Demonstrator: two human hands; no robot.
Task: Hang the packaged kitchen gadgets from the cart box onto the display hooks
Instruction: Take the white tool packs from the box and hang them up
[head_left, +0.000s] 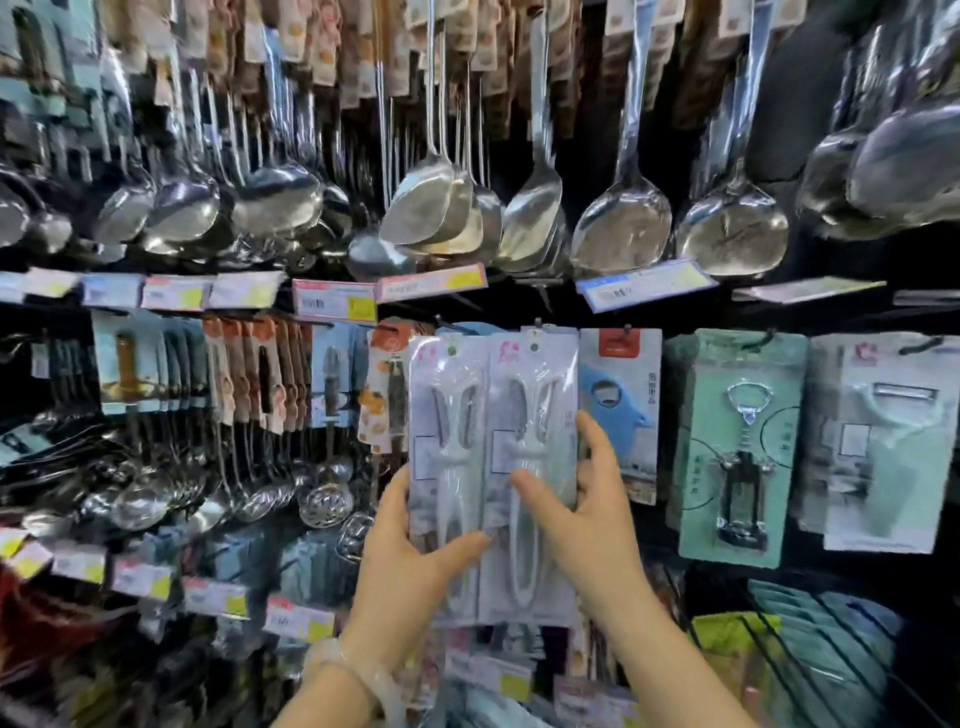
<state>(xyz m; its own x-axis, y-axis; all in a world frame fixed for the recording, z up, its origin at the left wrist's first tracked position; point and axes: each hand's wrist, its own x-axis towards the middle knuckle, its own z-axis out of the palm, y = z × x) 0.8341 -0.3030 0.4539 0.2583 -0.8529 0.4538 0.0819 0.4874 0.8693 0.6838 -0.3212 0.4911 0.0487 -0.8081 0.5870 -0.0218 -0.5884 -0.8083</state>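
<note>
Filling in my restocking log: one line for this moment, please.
left hand: holds left white package | right hand: holds right white package | both raised at hooks, blue opener card beside

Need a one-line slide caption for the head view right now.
Left hand and right hand each hold a white packaged gadget up to the display hooks, beside a blue bottle-opener card.

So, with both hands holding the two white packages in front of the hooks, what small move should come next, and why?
Probably raise the right package slightly and slide its hang hole onto the hook just above it. The right hand and left hand hold both packs upright, side by side, and the left package sits a little lower; neither hole looks threaded yet.
</note>
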